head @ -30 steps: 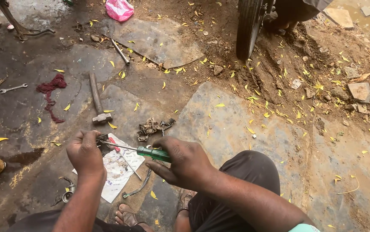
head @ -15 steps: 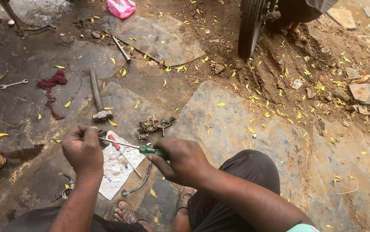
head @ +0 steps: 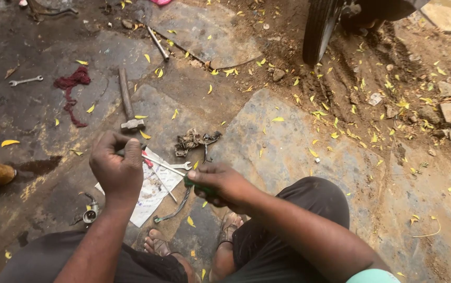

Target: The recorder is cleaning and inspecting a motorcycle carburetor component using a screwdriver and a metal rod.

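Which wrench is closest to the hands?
The small wrench lying on the white paper, just beside the right hand. The other wrench lies far off, near the red rag.

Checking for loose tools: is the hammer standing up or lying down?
Lying flat: the hammer rests lengthwise on the ground, head nearest the left hand.

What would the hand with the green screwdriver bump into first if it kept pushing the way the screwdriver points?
The right hand aims the green-handled screwdriver up and left, so it would probably meet the left hand first, closed around something small at the tip. Depth is hard to judge, but they look almost touching.
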